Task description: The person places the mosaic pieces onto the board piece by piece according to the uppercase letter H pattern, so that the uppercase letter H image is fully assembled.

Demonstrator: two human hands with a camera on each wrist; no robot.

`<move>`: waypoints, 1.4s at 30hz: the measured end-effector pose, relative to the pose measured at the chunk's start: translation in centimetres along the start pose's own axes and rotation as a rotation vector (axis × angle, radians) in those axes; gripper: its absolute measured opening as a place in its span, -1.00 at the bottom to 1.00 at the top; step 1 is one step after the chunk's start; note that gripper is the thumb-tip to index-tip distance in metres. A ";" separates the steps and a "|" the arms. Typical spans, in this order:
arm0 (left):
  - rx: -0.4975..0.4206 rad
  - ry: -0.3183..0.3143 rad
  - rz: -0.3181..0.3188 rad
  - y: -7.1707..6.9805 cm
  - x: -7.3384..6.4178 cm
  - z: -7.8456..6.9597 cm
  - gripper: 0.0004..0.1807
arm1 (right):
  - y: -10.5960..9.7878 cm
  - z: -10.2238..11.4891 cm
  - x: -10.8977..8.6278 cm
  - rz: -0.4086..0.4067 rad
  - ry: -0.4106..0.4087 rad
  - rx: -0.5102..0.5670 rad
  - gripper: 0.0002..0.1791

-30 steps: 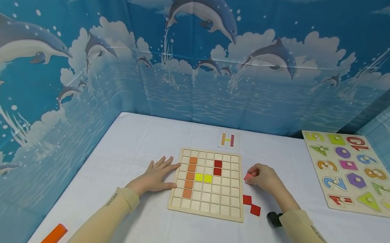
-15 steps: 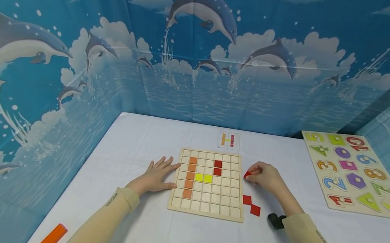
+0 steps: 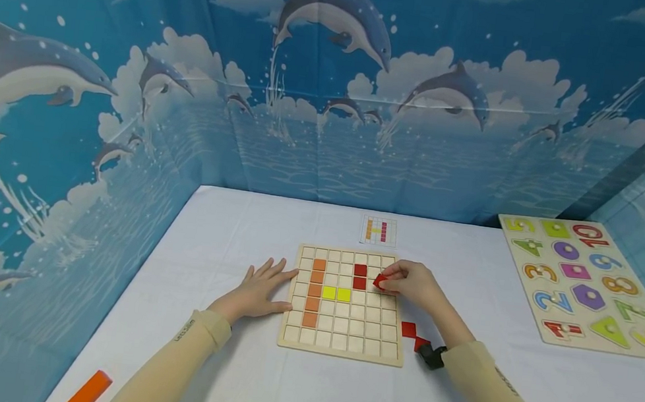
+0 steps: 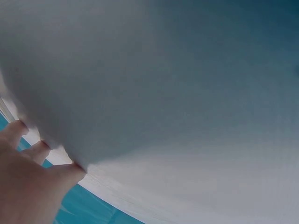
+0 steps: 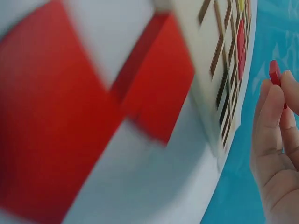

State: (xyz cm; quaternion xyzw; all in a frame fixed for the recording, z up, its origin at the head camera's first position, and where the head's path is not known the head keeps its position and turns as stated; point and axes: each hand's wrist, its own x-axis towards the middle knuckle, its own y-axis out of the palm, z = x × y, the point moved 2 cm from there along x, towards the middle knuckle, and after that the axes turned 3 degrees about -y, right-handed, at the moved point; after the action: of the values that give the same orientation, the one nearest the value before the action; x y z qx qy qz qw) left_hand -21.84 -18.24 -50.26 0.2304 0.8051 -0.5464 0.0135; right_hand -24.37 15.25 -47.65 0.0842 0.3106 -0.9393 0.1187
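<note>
A wooden grid board [image 3: 339, 343] lies on the white cloth, with an orange column, two yellow tiles and two dark red tiles set in its squares. My right hand [image 3: 415, 286] pinches a red square tile [image 3: 380, 281] between thumb and fingers above the board's right part. In the right wrist view the same tile [image 5: 275, 72] shows at the fingertips. Spread fingers of my left hand [image 3: 255, 293] touch the board's left edge. Two loose red tiles lie right of the board: one red tile [image 3: 408, 330] is whole, the other [image 3: 419, 343] partly covered by the black wrist camera.
A small pattern card [image 3: 379, 231] lies behind the board. At the right stands a number and shape puzzle board [image 3: 593, 291]. An orange block [image 3: 88, 391] is at the front left. A dolphin-printed curtain [image 3: 322, 95] hangs behind and beside the table.
My right hand has moved left with the red tile, from beside the board to over its right columns. My left hand stays at the board's left edge.
</note>
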 end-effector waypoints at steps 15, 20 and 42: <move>0.009 -0.012 0.004 -0.1 0.0 -0.1 -0.14 | 3.5 1.5 -0.1 0.068 -0.017 -0.014 -0.90; 0.011 -0.008 0.004 0.0 0.1 0.0 -0.14 | 3.9 1.5 0.1 0.065 -0.017 -0.016 -0.92; 0.010 0.007 -0.012 0.0 0.1 0.0 -0.17 | 4.7 2.6 -0.2 0.027 -0.123 -0.235 -0.91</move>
State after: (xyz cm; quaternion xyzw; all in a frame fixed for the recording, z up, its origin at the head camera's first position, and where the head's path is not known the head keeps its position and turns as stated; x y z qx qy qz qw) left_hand -21.94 -18.19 -50.32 0.2274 0.8039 -0.5495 0.0063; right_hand -23.10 10.02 -48.18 0.0160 0.4097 -0.8981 0.1591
